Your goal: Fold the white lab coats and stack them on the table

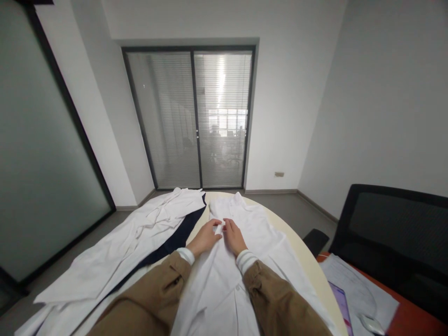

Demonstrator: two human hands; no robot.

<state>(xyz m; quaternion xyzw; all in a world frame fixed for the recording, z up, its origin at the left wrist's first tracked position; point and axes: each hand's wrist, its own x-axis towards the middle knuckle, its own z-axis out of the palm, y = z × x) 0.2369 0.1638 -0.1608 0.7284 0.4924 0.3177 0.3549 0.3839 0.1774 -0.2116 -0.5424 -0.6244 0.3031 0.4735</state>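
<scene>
Several white clothes (119,247) lie in a loose, wrinkled heap across the lower left of the frame, overlapping a navy cloth (178,235) that shows as a dark band along the heap's right side. Just below the centre, we see the left hand (205,239) reach in from the lower left, knuckles up, its thumb and forefinger closed on a small white fold of a white garment (252,228). That garment spreads from the centre of the frame down to its bottom edge, under both hands. The right hand (234,238) comes up from the lower right, back uppermost, its fingers bent and close together at the same fold; we cannot tell whether they grip it. Brown sleeves with pale cuffs cover both arms. A round cream table (300,245) bears the clothes, its curved rim bare on the right. At the lower right, by a black mesh chair (392,233), we find a red-orange surface (416,310) holding papers (364,287), a purple-screened device (340,303) and a mouse (371,323).
</scene>
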